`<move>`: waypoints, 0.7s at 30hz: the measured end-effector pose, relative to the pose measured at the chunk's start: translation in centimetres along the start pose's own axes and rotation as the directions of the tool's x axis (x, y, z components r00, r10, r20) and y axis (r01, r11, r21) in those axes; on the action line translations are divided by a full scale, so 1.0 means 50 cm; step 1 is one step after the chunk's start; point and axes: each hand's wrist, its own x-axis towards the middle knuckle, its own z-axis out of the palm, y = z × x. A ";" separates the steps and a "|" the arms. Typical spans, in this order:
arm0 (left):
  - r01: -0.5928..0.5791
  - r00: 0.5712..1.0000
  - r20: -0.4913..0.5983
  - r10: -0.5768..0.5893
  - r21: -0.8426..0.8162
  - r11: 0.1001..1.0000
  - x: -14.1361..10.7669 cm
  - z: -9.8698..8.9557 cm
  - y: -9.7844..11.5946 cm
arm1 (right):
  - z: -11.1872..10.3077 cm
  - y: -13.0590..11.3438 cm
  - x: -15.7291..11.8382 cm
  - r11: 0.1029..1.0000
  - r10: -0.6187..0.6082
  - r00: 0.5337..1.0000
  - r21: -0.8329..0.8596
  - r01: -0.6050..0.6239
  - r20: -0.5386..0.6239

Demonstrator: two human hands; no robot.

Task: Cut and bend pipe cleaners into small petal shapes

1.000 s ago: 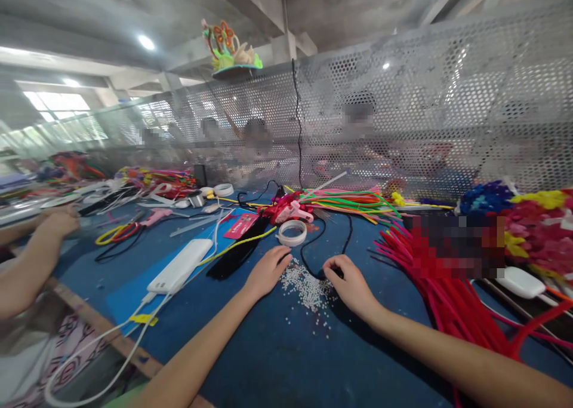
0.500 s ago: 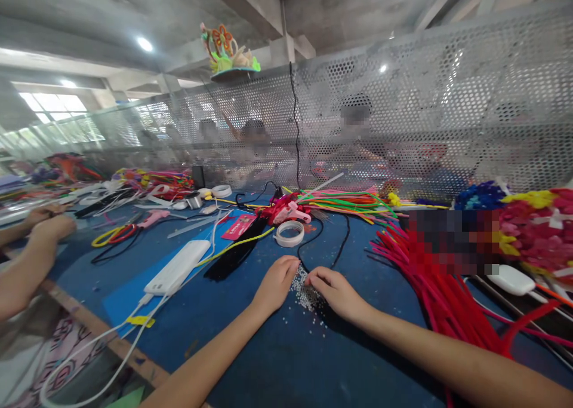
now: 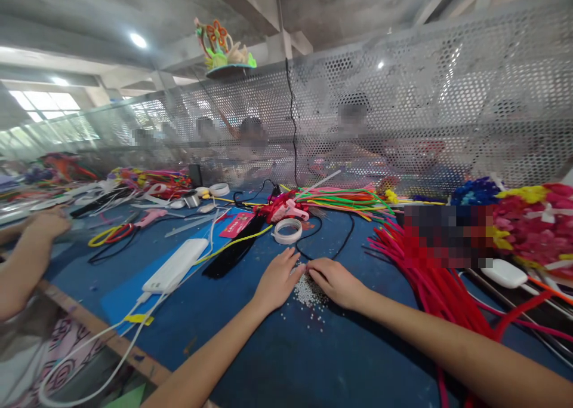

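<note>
Between the two hands, on a blue tabletop [image 3: 268, 360], a loose heap of small pale beads [image 3: 308, 294] is spread directly on the surface, with a few strays scattered toward the near side. The far part of the heap is covered by the fingers. The left hand [image 3: 276, 281] is held palm-down at the heap's left edge, its fingers bent; the right hand [image 3: 338, 282] is curled at the other side, thumb and forefinger brought close together. The fingertips of both are almost met above the beads, but whether anything is pinched by either hand cannot be told. Just beyond them a black cord [image 3: 351, 227] is looped, partly hidden by the fingers.

Farther back, a white tape roll [image 3: 289, 239] is laid flat, backed by a pink-and-red cluster [image 3: 286, 208] and a bundle of coloured stems [image 3: 349, 199]. To the left, a black bristly bundle [image 3: 235, 252] is seen beside a red card [image 3: 236, 224], and a white power bank [image 3: 176, 267] is rested on a blue sheet [image 3: 119, 300]. The right side is taken up by red fuzzy stems [image 3: 447, 300]. Atop the perforated partition [image 3: 425, 97], flowers and leaves are carried on a disc-shaped base [image 3: 230, 70]. At far left, a co-worker's arm [image 3: 27, 264] is seen.
</note>
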 end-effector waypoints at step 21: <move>0.022 0.995 0.088 -0.036 0.154 0.988 0.001 0.008 0.038 | -0.007 0.068 0.007 0.964 0.103 0.980 -0.227 -0.141 -0.169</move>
